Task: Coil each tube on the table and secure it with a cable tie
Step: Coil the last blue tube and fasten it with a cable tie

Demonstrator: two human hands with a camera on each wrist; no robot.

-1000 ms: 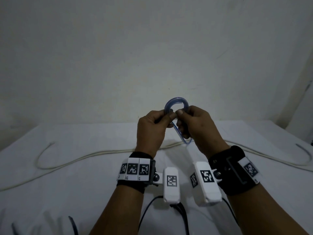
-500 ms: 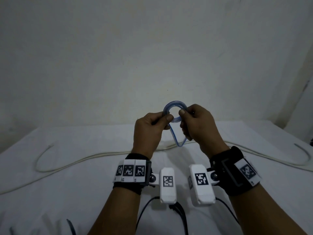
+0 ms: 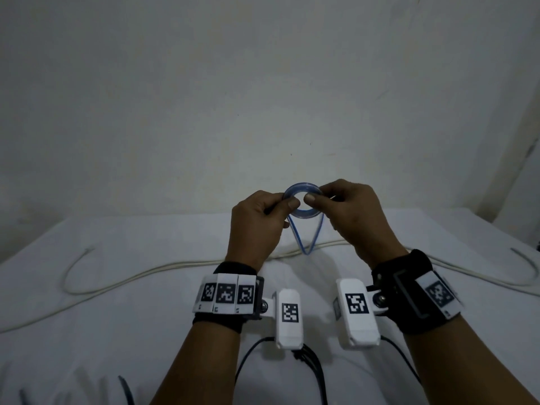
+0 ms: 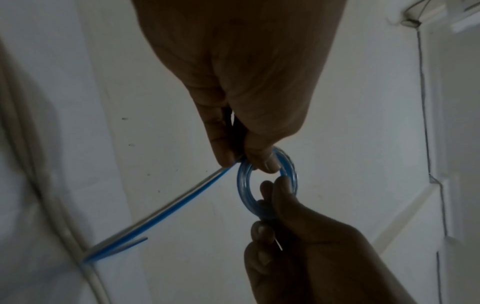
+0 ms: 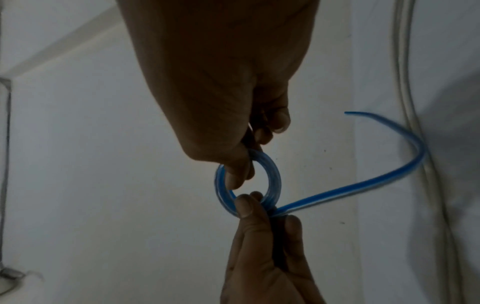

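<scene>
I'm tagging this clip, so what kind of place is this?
Probably a plain indoor room set up for recording: a table under a white cloth, a bare wall close behind, and a long pale tube lying across it.

A plain, off-white wall (image 3: pixel 263 83) rose beyond the fingers, dimly lit and marked with a few small specks. Below the fingers lay a table (image 3: pixel 87 302) covered in white cloth. To the right of the fingers the wall met a pale corner edge (image 3: pixel 523 135).
</scene>
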